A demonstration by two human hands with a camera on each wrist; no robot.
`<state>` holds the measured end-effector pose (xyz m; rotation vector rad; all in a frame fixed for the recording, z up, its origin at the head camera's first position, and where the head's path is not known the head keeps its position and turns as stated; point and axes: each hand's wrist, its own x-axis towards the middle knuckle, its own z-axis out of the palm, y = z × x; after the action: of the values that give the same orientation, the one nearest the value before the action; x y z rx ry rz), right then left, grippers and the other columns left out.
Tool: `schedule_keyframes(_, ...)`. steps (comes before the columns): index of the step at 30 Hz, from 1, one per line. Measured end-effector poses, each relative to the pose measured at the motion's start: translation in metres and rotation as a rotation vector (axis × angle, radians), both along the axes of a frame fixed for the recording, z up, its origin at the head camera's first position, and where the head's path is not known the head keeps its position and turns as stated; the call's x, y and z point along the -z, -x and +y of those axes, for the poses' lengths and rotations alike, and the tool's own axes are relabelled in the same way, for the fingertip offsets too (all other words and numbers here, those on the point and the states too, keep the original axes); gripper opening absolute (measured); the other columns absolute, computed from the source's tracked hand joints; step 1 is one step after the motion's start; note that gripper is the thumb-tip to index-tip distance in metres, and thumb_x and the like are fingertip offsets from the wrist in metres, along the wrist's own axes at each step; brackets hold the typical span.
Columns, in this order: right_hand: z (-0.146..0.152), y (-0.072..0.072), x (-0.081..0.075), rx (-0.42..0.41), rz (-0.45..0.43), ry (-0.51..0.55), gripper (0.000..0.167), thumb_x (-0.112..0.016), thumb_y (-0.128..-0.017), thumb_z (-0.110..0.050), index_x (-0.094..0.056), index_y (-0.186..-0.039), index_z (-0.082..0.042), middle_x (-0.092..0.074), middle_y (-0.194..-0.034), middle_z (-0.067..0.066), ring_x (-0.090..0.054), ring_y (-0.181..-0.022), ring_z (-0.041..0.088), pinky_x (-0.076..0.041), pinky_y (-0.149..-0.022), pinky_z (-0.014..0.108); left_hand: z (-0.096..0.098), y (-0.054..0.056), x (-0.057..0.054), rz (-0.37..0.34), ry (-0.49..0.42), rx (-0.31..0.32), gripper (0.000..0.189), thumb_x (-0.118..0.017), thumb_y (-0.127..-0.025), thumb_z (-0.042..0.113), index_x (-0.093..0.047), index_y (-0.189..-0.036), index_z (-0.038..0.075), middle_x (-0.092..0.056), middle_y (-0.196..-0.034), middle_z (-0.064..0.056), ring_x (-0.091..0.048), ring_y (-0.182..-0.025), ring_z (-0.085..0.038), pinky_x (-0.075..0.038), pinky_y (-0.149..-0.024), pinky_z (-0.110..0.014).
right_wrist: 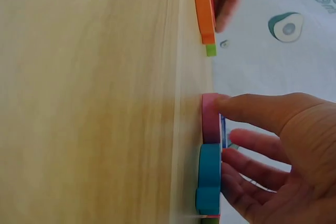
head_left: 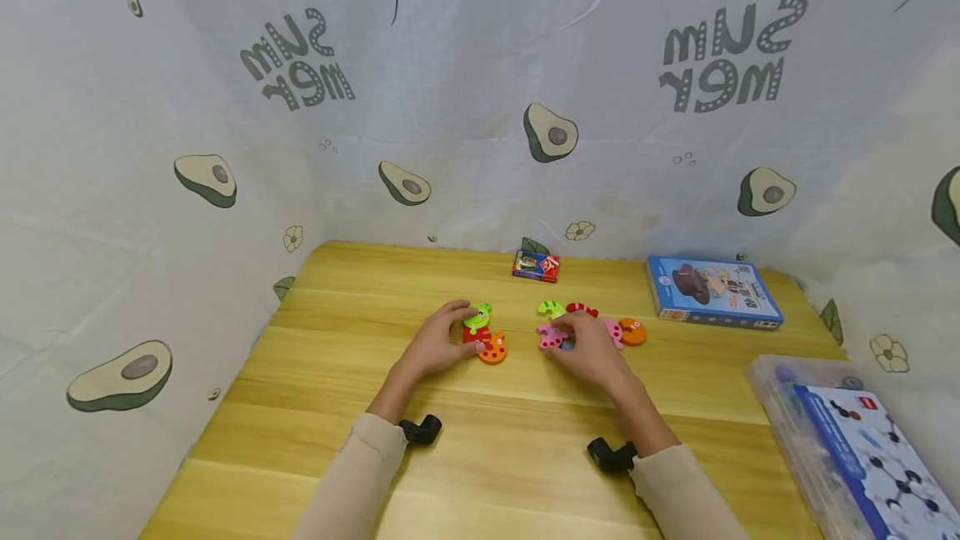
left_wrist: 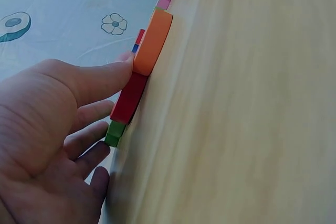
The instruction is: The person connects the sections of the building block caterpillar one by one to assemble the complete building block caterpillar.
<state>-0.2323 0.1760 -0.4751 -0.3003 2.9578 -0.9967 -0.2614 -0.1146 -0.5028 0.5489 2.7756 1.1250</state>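
Observation:
Flat wooden puzzle pieces lie on the table in two groups. In the left group, a green piece with a smiling face (head_left: 478,320) joins a red piece (head_left: 474,336) and an orange dotted piece (head_left: 493,351). My left hand (head_left: 433,343) holds this group at its side, thumb by the orange and red pieces, index finger at the green one. My right hand (head_left: 596,352) pinches a pink dotted piece (head_left: 551,337), its thumb on the near edge. Around that hand are a green striped piece (head_left: 551,307), a red striped piece (head_left: 581,307), an orange piece (head_left: 633,331) and a partly hidden blue piece (right_wrist: 209,179).
A small card box (head_left: 536,266) sits at the table's back edge. Behind on the right lies a blue box (head_left: 712,292). A clear plastic case (head_left: 780,394) with a molecule-printed booklet (head_left: 873,448) stands at the right. A patterned cloth (head_left: 480,90) hangs behind the table.

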Motion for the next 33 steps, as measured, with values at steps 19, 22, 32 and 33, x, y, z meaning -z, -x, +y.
schedule_keyframes(19,-0.005,0.002,0.003,-0.004,-0.050,-0.028,0.038,-0.085,-0.086,-0.027,-0.072,-0.114,-0.004,-0.070,-0.107,0.010,-0.061,-0.099,0.026,-0.055,-0.094,0.048,0.000,-0.002,-0.002,-0.049,0.017,0.028,0.083,-0.079,-0.087,0.049,-0.047,-0.155,0.014,-0.035,-0.167,-0.002,-0.031,-0.155,-0.033,-0.032,-0.124,-0.055)
schedule_keyframes(22,-0.006,0.002,0.002,-0.001,-0.050,-0.020,0.039,-0.085,-0.086,-0.026,-0.072,-0.114,-0.004,-0.070,-0.108,0.011,-0.062,-0.099,0.027,-0.055,-0.094,0.048,0.001,-0.001,-0.003,-0.046,0.014,0.029,0.082,-0.080,-0.087,0.048,-0.047,-0.155,0.014,-0.035,-0.167,-0.002,-0.032,-0.155,-0.033,-0.031,-0.124,-0.055)
schedule_keyframes(32,-0.009,0.001,-0.002,-0.020,-0.014,0.013,0.039,-0.085,-0.086,-0.025,-0.073,-0.117,-0.005,-0.073,-0.108,0.009,-0.065,-0.100,0.025,-0.057,-0.094,0.047,0.000,-0.003,-0.004,-0.053,0.004,0.016,0.079,-0.081,-0.087,0.046,-0.051,-0.153,0.015,-0.036,-0.167,-0.002,-0.032,-0.155,-0.033,-0.031,-0.124,-0.056)
schedule_keyframes(33,-0.010,0.000,-0.003,-0.020,-0.016,0.017,0.039,-0.085,-0.086,-0.025,-0.074,-0.118,-0.006,-0.072,-0.107,0.008,-0.064,-0.099,0.024,-0.057,-0.093,0.045,0.000,-0.003,-0.004,-0.052,0.000,0.017,0.079,-0.081,-0.087,0.046,-0.051,-0.153,0.014,-0.037,-0.166,-0.002,-0.032,-0.155,-0.033,-0.031,-0.124,-0.056)
